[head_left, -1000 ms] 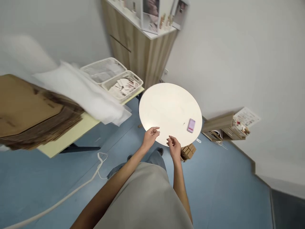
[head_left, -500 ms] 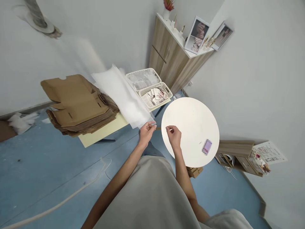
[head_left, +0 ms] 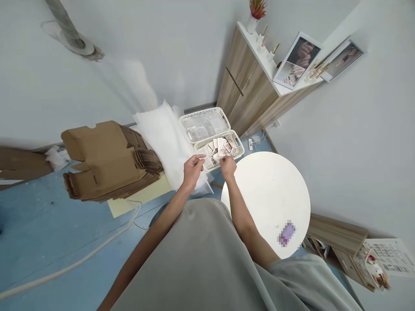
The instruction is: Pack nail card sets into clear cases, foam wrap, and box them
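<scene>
My left hand [head_left: 192,170] is over the near side of the white foam sheets [head_left: 170,142], left of the front basket. Its thumb and index finger are bent and a little apart, and I see nothing between them. Over the near edge of the front white basket [head_left: 240,149], my right hand [head_left: 228,166] has its fingers pressed together. Small printed cards [head_left: 223,149] lie right beyond its fingertips. Whether the fingers hold one of them is hidden. A second white basket [head_left: 186,137] with clear plastic packets [head_left: 207,123] stands behind.
Flat brown cardboard boxes [head_left: 103,160] are stacked on the pale yellow table [head_left: 142,198], left. At right stands a round white table [head_left: 269,190] bearing a blurred purple item [head_left: 287,233]. A wooden cabinet [head_left: 249,95] stands behind; a pale hose [head_left: 71,265] crosses the floor.
Both hands have moved forward. My right hand has gone from above the round table to the front basket's edge, and my left hand toward the foam sheets. The view has shifted too.
</scene>
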A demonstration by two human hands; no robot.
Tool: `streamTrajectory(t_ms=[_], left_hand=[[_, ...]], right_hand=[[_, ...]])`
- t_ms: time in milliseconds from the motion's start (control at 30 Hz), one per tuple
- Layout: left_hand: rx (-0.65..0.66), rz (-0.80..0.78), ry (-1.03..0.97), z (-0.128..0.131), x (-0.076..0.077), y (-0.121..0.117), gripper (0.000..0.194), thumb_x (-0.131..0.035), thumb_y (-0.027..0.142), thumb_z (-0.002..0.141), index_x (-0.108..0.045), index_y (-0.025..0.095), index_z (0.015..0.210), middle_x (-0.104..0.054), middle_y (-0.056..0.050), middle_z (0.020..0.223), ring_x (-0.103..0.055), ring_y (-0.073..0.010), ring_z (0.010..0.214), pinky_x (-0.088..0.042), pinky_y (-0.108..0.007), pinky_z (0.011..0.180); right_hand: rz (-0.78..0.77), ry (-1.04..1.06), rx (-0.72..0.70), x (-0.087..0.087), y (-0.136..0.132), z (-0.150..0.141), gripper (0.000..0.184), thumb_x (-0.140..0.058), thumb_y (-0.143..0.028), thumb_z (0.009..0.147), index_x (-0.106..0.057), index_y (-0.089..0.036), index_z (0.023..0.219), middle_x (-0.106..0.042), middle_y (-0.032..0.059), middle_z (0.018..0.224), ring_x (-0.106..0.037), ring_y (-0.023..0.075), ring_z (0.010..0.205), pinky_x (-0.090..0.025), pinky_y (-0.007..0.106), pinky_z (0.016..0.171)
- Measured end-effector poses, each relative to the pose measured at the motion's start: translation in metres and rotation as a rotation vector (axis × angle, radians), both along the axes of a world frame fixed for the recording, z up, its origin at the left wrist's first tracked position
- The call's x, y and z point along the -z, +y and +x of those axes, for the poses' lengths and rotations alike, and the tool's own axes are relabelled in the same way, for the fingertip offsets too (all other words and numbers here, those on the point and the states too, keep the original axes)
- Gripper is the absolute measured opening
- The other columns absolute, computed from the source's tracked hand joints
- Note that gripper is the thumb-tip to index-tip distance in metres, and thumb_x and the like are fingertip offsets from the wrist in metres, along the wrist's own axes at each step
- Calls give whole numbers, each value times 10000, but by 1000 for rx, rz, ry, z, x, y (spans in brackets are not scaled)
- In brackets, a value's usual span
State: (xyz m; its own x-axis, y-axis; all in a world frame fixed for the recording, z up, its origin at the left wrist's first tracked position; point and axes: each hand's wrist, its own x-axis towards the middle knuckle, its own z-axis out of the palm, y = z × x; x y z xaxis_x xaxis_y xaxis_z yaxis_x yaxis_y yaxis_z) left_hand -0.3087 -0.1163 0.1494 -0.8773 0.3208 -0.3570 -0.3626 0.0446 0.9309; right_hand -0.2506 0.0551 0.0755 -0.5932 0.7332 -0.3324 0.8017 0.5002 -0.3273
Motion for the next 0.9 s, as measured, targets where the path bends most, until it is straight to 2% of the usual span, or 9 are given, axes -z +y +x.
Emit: streamTrajectory(t_ms=[100, 200, 333, 433, 600, 700, 800, 900], left_hand=[[-12, -15, -32, -10, 5, 12, 271, -708, 367, 751, -792, 218, 961, -493, 51, 626, -485, -141, 595, -407, -278, 599], [-8, -25, -40, -17, 10, 23, 262, -705, 361, 750, -792, 222, 955, -490, 55, 615, -480, -140, 592, -398, -276, 599], [32, -18, -31, -23, 14, 38, 263, -706, 365, 761, -790, 219, 962, -484, 60, 615, -481, -137, 591, -389, -276, 598], [64, -24, -25, -25, 14, 46, 261, -710, 371, 758, -789, 218, 956, -484, 61, 622, -482, -136, 590, -403, -278, 604], [123, -51, -40, -24, 19, 51, 259, -723, 385, 776, -791, 222, 965, -499, 54, 625, -490, -141, 593, -429, -282, 614], [154, -72, -72, -21, 28, 50, 304, -753, 426, 793, -791, 213, 1007, -521, 50, 631, -536, -151, 618, -467, -289, 644], [171, -84, -144, -17, 36, 48, 387, -815, 490, 789, -776, 199, 1041, -659, 3, 743, -647, -175, 737, -540, -308, 745], [270, -42, -242, -14, 39, 45, 485, -859, 606, 768, -775, 184, 991, -772, -81, 950, -714, -200, 855, -575, -326, 811]], right_hand=[[-10, -149, 20, 19, 16, -14, 246, -638, -288, 1035, -814, -137, 1116, -803, 225, 1159, -773, 319, 1127, -560, 361, 937], [-32, -186, 25, 30, 22, -22, 280, -653, -312, 1032, -811, -114, 1152, -802, 247, 1176, -780, 335, 1148, -579, 376, 941], [-68, -200, 46, 35, 20, -28, 294, -675, -277, 998, -807, -96, 1189, -792, 264, 1233, -778, 352, 1180, -595, 389, 951], [-86, -201, 92, 33, 20, -30, 287, -692, -225, 953, -810, -95, 1179, -796, 266, 1223, -787, 353, 1157, -602, 387, 937], [-86, -130, 178, 10, 30, -21, 243, -711, -262, 908, -832, -120, 1063, -815, 247, 1139, -791, 366, 1078, -594, 381, 849], [-116, -31, 207, -13, 38, -3, 154, -718, -300, 874, -816, -187, 834, -827, 157, 958, -779, 325, 940, -560, 346, 775], [-200, 198, 204, -35, 37, 21, 228, -699, -368, 878, -766, -222, 716, -769, 52, 759, -720, 243, 791, -516, 295, 716], [-319, 442, 205, -52, 25, 44, 338, -683, -513, 893, -772, -211, 768, -709, 8, 695, -639, 191, 696, -487, 273, 671]])
